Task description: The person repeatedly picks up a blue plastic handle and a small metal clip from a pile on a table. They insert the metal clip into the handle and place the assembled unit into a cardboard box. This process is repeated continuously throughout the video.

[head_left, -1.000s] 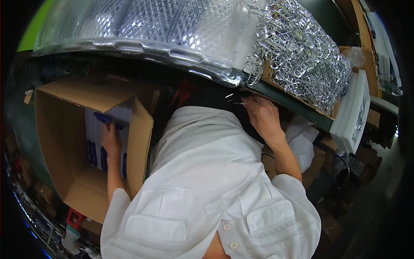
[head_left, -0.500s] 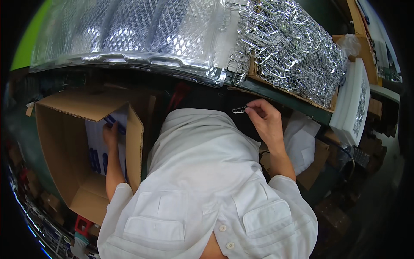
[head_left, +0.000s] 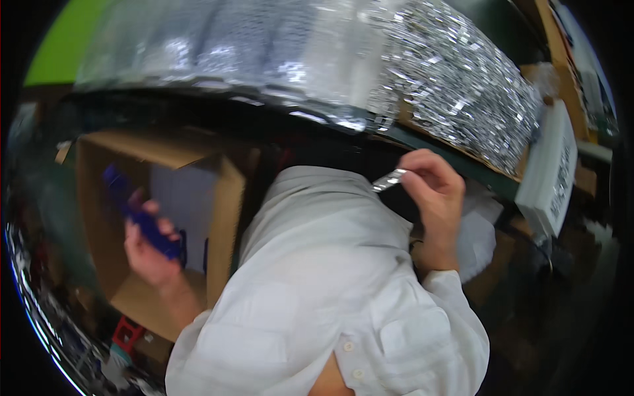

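Observation:
My left hand (head_left: pixel 148 261) is closed round a long dark-blue plastic piece (head_left: pixel 157 236), perhaps more than one, at the open cardboard box (head_left: pixel 226 231) on the left. The hold is blurred by motion. Inside that box a white sheet (head_left: pixel 188 198) stands upright, with other blue pieces low beside it. My right hand (head_left: pixel 437 188) pinches a small, flat, shiny metal clip-like piece (head_left: pixel 388 180) between thumb and fingers, above my lap and close to the bench edge. Behind it a large heap of similar-looking shiny metal pieces (head_left: pixel 462 86) fills a cardboard tray on the bench.
Clear plastic trays (head_left: pixel 198 59) with shiny contents cover the bench's left and middle. White foam slabs (head_left: pixel 545 175) stand upright at the bench's right end. A white plastic bag (head_left: pixel 479 234) hangs below it. A red plastic object (head_left: pixel 127 333) lies beneath the box.
My left hand has drawn a blue piece away from the white sheet, toward me and leftward. My right hand still holds the metal piece, now a little further right. The whole view has shifted.

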A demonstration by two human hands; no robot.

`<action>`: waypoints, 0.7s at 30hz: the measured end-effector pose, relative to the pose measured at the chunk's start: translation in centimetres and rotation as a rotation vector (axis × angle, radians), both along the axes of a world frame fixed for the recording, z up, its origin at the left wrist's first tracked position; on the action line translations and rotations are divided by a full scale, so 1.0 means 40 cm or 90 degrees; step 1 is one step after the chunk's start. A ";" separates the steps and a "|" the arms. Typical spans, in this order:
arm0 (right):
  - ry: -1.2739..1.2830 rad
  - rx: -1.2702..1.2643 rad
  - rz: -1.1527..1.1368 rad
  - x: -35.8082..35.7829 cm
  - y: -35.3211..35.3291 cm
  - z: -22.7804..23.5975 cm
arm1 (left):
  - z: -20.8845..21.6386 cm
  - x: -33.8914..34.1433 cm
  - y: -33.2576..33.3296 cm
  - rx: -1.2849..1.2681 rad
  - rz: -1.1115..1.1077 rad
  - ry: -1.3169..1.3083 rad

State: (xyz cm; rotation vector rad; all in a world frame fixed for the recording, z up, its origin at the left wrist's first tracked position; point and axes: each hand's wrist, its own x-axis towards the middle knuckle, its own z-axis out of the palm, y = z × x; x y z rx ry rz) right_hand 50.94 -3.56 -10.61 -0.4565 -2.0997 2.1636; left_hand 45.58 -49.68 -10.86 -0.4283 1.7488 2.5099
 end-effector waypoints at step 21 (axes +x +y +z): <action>0.182 0.512 0.098 -0.127 -0.129 0.175 | 0.068 -0.123 0.486 0.002 -0.703 -0.014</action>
